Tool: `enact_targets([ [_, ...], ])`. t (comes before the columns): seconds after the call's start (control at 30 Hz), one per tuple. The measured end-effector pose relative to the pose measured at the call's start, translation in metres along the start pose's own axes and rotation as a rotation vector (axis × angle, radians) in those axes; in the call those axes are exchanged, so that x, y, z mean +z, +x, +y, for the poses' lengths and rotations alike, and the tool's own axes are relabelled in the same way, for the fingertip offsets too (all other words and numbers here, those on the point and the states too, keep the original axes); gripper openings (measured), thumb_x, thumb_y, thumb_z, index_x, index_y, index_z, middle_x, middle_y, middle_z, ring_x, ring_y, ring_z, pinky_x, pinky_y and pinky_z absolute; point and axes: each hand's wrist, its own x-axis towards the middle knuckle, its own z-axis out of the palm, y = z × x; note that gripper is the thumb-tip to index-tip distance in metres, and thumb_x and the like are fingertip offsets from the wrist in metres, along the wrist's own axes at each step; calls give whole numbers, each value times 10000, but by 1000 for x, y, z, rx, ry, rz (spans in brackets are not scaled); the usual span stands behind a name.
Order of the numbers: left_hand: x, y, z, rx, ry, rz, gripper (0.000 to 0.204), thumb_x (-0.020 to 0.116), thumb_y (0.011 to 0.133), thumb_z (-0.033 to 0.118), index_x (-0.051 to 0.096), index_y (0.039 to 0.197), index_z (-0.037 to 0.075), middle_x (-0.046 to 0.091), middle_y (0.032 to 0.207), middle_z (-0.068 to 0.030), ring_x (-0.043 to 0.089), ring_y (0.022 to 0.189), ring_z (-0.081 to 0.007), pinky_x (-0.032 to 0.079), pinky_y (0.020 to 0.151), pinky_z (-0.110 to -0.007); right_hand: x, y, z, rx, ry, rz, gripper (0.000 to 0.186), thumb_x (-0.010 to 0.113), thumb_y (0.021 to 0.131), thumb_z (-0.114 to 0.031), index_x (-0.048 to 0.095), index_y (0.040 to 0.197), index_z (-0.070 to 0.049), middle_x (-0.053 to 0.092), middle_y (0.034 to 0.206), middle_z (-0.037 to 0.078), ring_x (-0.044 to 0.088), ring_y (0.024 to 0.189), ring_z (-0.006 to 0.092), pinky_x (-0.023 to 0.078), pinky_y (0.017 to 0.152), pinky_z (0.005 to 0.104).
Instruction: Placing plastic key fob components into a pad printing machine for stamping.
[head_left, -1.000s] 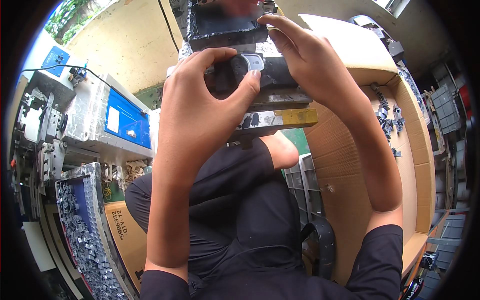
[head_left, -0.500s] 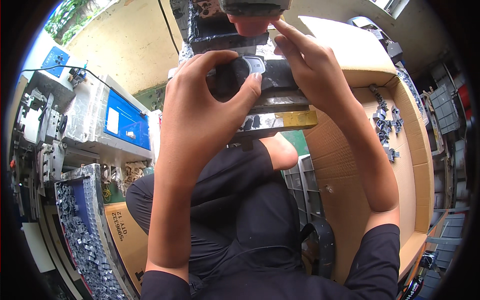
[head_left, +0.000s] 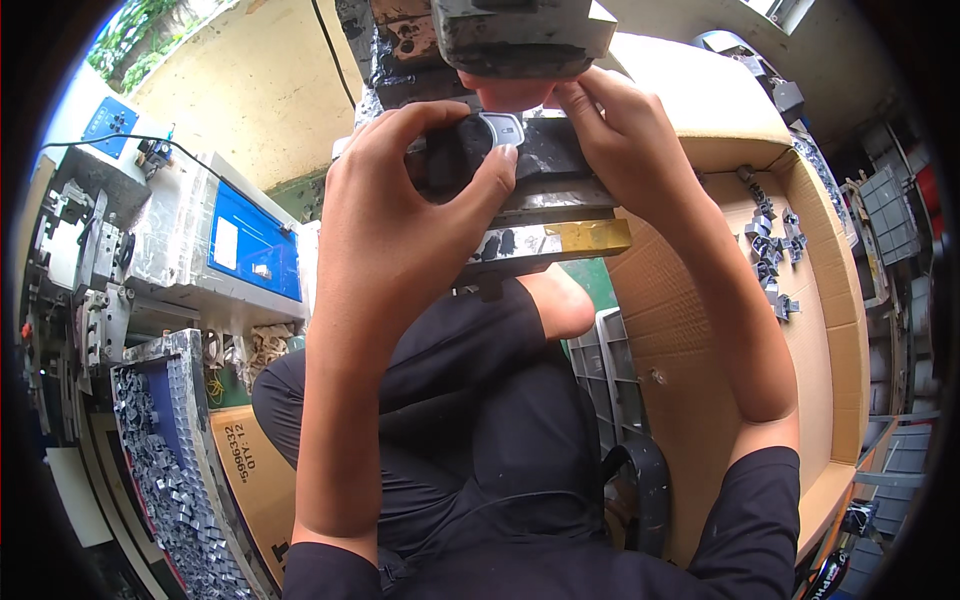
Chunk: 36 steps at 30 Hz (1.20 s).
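My left hand [head_left: 400, 200] is closed on a small grey plastic part [head_left: 508, 130] with a light face and a dark printed mark. Thumb and fingers curve round its edges, over the black fixture [head_left: 560, 150] of a machine. Just above and beyond the part hangs a red rubber pad [head_left: 510, 93] under a grey, stained machine head [head_left: 520, 35]. My right hand [head_left: 625, 130] is raised at the pad's right side, thumb and forefinger drawn together. Its fingertips are partly covered by the machine head, so whatever they pinch cannot be made out.
A metal bar with yellow tape [head_left: 590, 237] juts out below the fixture. On the right stands a large cardboard box [head_left: 690, 400] with several small grey parts [head_left: 768, 250] inside. A tray [head_left: 190, 350] of many grey parts is at the left, near a blue-panelled machine [head_left: 255, 240].
The machine head and red pad have come down and nearer, slightly to the right. My right forefinger, stretched out before, is now bent in toward the thumb. The left hand has shifted slightly left.
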Motion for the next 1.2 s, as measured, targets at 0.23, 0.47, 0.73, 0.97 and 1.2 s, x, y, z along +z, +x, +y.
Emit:
enact_targets([
  [0.23,-2,1,6,-83,-108,-8,397,829,848,288,762,1121,8,743,1042,-160,716,978,-306,540,936,-393,-4,-1,-8,7,-61,-11,312,571,1090,-243,724,1228,-9,737,1025,285,703,984,466,539,870,495],
  [0.47,-2,2,7,-72,-103,-9,387,823,854,288,765,1112,6,748,1044,-167,721,985,-313,541,934,-392,-3,-1,-8,5,-81,-4,316,572,1090,-244,720,1221,2,739,1038,282,701,993,468,542,880,488],
  [0.73,-2,-1,2,12,43,7,430,813,945,275,714,1234,-28,771,868,-122,705,761,-119,547,704,-270,-1,0,-6,-7,-45,2,312,573,1090,-247,719,1229,-9,735,1026,287,699,982,473,540,863,495],
  [0.97,-6,-1,2,110,63,-25,473,800,960,311,690,1282,-16,732,1207,-147,691,1108,-250,504,1004,-375,2,2,2,-9,-4,-5,315,569,1092,-256,719,1224,-13,732,1009,291,700,962,474,541,852,501],
  [1.2,-1,-5,0,212,140,18,387,750,1003,298,684,1285,42,715,1261,-147,681,1160,-312,508,1032,-414,3,2,4,-9,9,-1,334,571,1096,-291,732,1206,-20,740,981,282,715,929,461,552,833,483],
])
